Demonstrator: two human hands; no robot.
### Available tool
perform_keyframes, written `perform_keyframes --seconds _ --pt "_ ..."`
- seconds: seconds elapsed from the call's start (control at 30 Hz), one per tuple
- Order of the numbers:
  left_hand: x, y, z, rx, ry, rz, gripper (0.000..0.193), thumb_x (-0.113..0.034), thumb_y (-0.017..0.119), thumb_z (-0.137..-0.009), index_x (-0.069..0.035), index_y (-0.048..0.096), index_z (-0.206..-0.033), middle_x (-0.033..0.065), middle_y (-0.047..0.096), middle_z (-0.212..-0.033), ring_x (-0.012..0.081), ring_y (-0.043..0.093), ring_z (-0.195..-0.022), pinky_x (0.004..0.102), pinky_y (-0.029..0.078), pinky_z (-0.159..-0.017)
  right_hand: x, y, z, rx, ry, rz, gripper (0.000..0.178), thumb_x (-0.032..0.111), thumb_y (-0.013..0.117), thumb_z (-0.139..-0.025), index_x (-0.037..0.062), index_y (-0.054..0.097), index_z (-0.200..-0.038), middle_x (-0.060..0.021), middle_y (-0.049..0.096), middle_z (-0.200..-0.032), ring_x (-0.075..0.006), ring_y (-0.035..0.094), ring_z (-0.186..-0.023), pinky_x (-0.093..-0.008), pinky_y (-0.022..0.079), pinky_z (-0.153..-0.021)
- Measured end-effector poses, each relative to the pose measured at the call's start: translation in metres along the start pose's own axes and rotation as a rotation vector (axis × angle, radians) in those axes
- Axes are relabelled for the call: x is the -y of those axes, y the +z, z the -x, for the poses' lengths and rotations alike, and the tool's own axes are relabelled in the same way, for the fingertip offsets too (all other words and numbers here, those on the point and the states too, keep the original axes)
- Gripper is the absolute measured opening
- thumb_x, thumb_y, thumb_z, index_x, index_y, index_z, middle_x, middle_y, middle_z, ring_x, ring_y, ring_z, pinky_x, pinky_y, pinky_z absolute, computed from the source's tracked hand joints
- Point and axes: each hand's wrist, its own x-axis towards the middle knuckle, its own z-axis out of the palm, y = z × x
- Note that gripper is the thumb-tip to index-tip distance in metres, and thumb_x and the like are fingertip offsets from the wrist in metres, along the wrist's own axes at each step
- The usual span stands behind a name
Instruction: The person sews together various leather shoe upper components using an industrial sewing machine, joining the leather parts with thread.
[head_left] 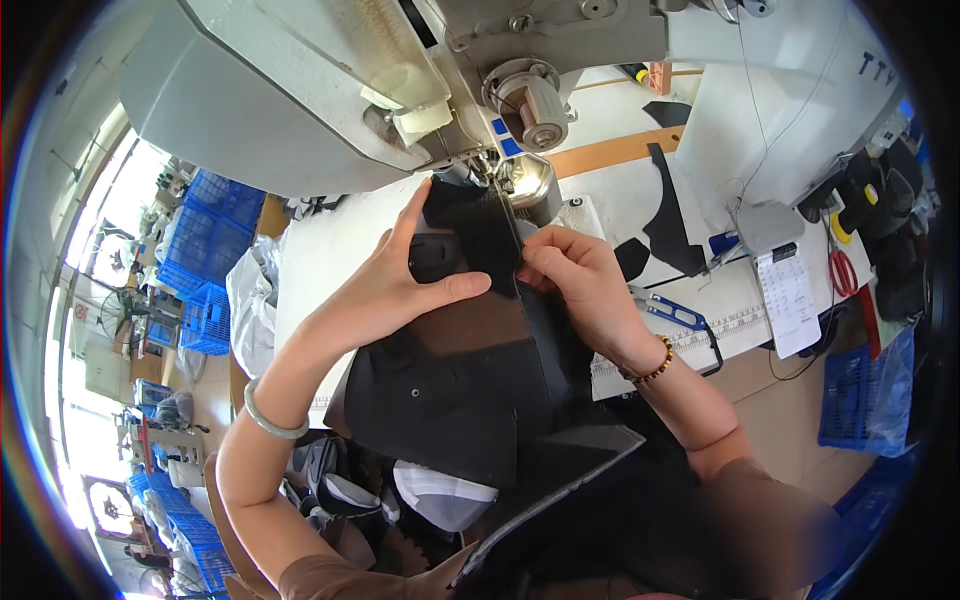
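A black and dark brown sewn fabric piece stretches from the sewing machine down toward my lap. Its upper end lies under the needle area, close to a shiny rounded metal part. My left hand holds the piece at its left side, thumb stretched across the top and one finger pointing up along the edge; its other fingers are mostly hidden. At the right edge, just below the needle area, my right hand pinches the fabric between thumb and curled fingers. A small metal eyelet shows on the lower panel.
On the white table lie black cut pieces, a blue-handled tool and a ruler strip. Red-handled scissors and a paper card are at the right. Blue crates stand at left. Grey-white pieces sit below the work.
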Motion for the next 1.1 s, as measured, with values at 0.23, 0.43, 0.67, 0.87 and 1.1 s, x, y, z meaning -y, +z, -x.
perform_keyframes --seconds 0.23,0.43,0.67,0.87,1.1 --pt "0.007 0.008 0.002 -0.090 0.036 0.073 0.113 -0.055 0.073 -0.066 -0.001 0.010 -0.143 0.0316 0.031 -0.134 0.0382 0.027 -0.131 0.0396 0.025 -0.106 0.004 -0.006 -0.001 0.070 -0.042 0.082 0.015 0.015 0.057 -0.088 0.0000 0.059 -0.088 -0.0004 0.059 -0.075 -0.0042 0.051 -0.071 -0.0182 0.040 -0.066" --pt "-0.003 0.015 0.011 -0.141 0.037 0.072 0.102 -0.053 0.071 -0.070 -0.011 0.016 -0.144 0.0303 0.035 -0.131 0.0373 0.034 -0.126 0.0378 0.033 -0.100 0.003 -0.004 0.003 0.025 -0.142 0.234 0.016 0.015 0.064 -0.086 0.0004 0.058 -0.082 0.0028 0.056 -0.068 -0.0008 0.046 -0.063 -0.0162 0.036 -0.056" --pt "0.001 0.015 0.011 -0.119 0.002 0.019 0.096 -0.052 0.068 -0.073 -0.016 0.016 -0.145 0.0284 0.038 -0.127 0.0356 0.042 -0.118 0.0349 0.038 -0.093 0.000 0.002 0.004 -0.043 -0.241 0.371 0.017 0.015 0.064 -0.085 0.0011 0.057 -0.078 0.0033 0.054 -0.064 -0.0002 0.042 -0.057 -0.0176 0.033 -0.050" --pt "-0.001 0.006 0.002 -0.108 -0.030 0.057 0.095 -0.054 0.067 -0.073 -0.011 0.020 -0.144 0.0274 0.042 -0.124 0.0335 0.044 -0.117 0.0329 0.037 -0.094 0.004 0.004 -0.006 -0.089 -0.261 0.335 0.019 0.016 0.064 -0.086 0.0005 0.057 -0.078 0.0019 0.055 -0.063 -0.0025 0.044 -0.056 -0.0190 0.036 -0.051" --pt "0.016 -0.005 -0.020 -0.075 0.009 0.097 0.093 -0.051 0.069 -0.073 0.004 0.030 -0.137 0.0223 0.049 -0.123 0.0253 0.052 -0.109 0.0304 0.040 -0.093 0.006 0.012 -0.020 -0.174 -0.350 0.438 0.019 0.016 0.066 -0.083 -0.0006 0.059 -0.077 -0.0034 0.059 -0.061 -0.0051 0.051 -0.055 -0.0212 0.039 -0.050"
